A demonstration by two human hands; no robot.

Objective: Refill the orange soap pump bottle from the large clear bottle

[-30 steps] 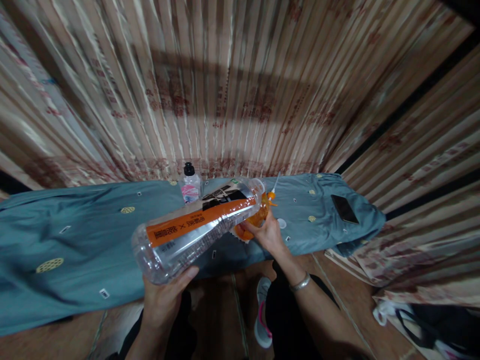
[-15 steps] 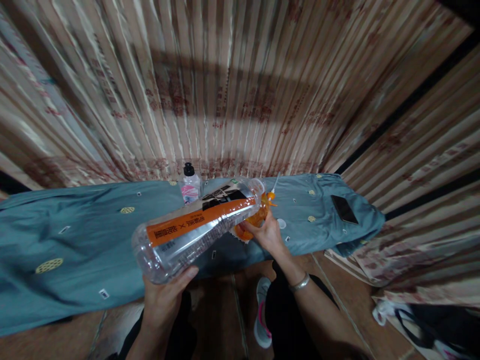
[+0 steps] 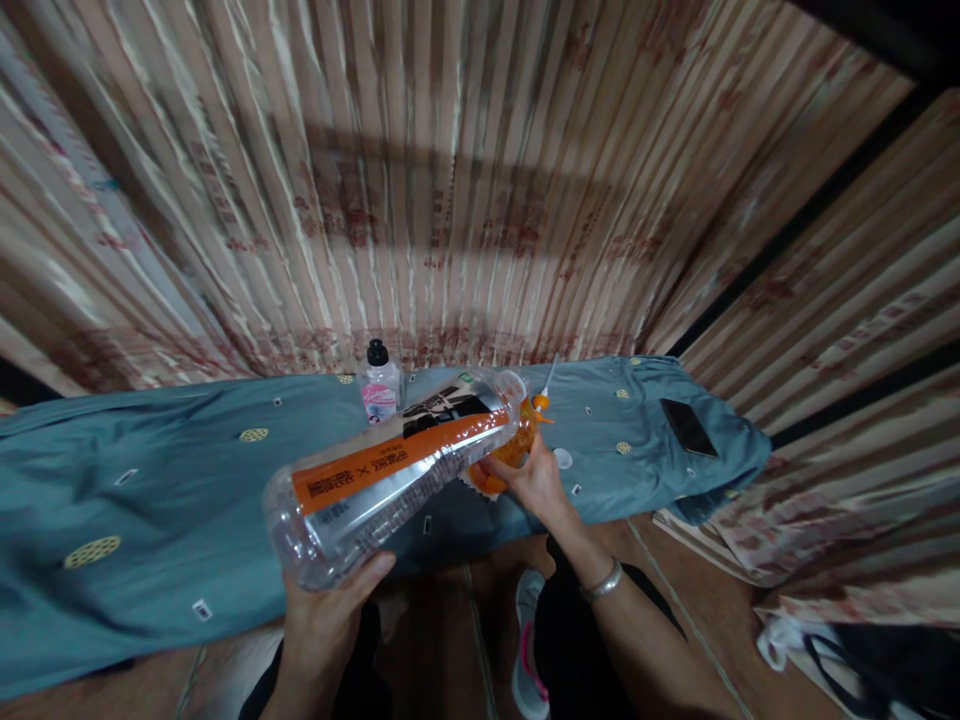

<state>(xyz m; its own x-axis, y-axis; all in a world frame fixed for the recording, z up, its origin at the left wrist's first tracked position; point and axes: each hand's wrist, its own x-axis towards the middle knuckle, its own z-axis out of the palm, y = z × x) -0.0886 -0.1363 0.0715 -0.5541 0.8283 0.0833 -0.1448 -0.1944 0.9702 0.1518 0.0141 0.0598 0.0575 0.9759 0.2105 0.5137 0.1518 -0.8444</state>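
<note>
My left hand supports the base of a large clear plastic bottle with an orange and silver label. The bottle is tilted, its open mouth towards the right and a little higher than its base. My right hand is closed around a translucent orange bottle, whose upper part meets the mouth of the clear bottle; the exact contact is hidden. Just behind it, an orange nozzle top with a thin white tube pointing up rests on the cloth. No liquid stream can be made out.
A small clear bottle with a black cap stands at the back of the blue-green cloth. A white round cap and a dark phone lie on the right. Patterned curtains hang behind and beside the cloth-covered surface.
The view has shifted slightly, so the scene sits a little lower. Both hands keep their holds, and the clear bottle stays tilted at nearly the same angle.
</note>
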